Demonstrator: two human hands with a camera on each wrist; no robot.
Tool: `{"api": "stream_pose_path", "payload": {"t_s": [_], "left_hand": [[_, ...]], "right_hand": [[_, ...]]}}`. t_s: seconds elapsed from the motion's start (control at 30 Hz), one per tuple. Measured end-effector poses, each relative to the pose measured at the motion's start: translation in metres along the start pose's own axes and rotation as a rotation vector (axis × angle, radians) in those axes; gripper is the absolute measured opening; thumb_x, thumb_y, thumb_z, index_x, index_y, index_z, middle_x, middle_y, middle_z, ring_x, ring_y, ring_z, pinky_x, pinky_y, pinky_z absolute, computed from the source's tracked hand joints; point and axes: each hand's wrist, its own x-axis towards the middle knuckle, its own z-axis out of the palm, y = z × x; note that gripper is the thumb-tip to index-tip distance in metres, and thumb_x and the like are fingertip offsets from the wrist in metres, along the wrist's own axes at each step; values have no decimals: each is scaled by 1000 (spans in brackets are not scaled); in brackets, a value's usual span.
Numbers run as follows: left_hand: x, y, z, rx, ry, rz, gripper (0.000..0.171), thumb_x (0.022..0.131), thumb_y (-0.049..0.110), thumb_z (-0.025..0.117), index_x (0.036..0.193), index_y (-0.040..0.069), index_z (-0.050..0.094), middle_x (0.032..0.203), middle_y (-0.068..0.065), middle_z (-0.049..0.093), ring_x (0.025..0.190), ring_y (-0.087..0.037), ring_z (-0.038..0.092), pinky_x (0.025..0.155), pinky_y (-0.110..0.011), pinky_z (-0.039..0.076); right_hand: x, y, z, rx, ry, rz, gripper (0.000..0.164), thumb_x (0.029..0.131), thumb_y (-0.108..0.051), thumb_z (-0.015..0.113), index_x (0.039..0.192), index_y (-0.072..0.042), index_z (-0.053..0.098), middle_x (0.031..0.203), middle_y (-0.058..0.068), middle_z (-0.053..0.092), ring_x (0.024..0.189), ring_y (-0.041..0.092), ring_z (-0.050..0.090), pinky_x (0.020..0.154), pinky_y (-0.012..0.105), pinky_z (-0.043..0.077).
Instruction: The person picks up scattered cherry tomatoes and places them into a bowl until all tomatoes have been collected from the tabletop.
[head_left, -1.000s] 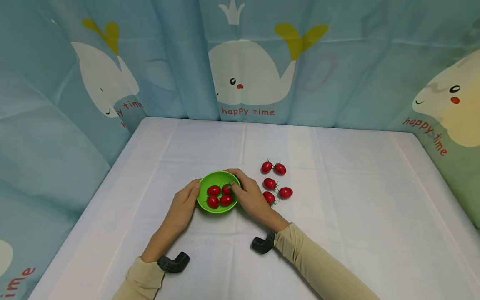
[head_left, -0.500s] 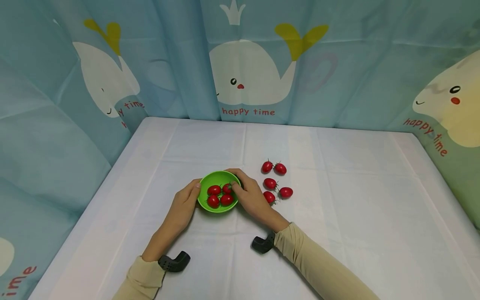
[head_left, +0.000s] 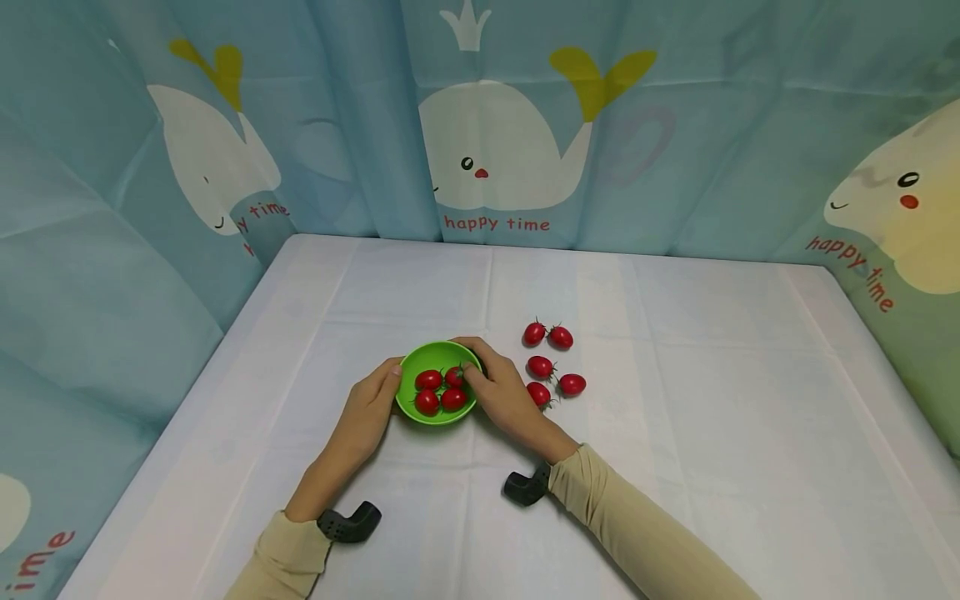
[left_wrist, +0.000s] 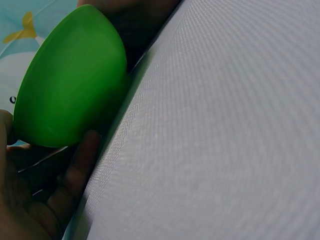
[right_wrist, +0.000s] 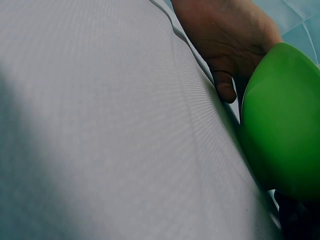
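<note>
A green bowl [head_left: 435, 355] stands on the white cloth with several red cherry tomatoes [head_left: 427, 402] inside. My left hand [head_left: 366, 410] holds its left side, thumb at the rim; in the left wrist view, fingers [left_wrist: 85, 155] reach under the bowl wall [left_wrist: 75, 80]. On the opposite side my right hand [head_left: 504, 398] grips the rim, its thumb over the inside near one tomato and the other fingers behind the wall, mostly hidden. In the right wrist view the left hand [right_wrist: 227, 40] shows across from the bowl [right_wrist: 285, 120], and the right fingers are dark at the bottom edge.
Several loose cherry tomatoes [head_left: 540, 367] lie right of the bowl; one is partly covered by the right hand. A white cloth [head_left: 712, 400] covers the table. Blue curtains [head_left: 345, 125] with printed whales hang behind and at both sides. Each wrist wears a black device [head_left: 351, 523].
</note>
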Motion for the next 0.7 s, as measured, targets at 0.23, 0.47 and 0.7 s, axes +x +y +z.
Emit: {"api": "stream_pose_path", "payload": {"t_s": [0.23,0.47,0.7], "left_hand": [[0,-1,0,2,6,0,50,107,46,31,137,15,56,137,-7,61,136,-24,51,113,-47,42],[1,-2,0,5,12,1,49,107,45,31,137,16,57,136,-7,62,134,-24,53,111,-48,43],[1,0,0,5,12,2,48,107,43,31,137,15,57,136,-8,62,133,-25,53,111,-48,43]], "right_hand": [[0,-1,0,9,-2,13,38,99,-17,44,129,-35,56,122,-11,65,112,8,59,106,37,46],[0,1,0,-5,7,-5,38,99,-17,44,129,-35,57,124,-10,65,113,8,59,107,38,46],[1,0,0,-7,2,-9,38,99,-17,43,129,-35,56,124,-10,65,114,8,58,107,38,45]]}}
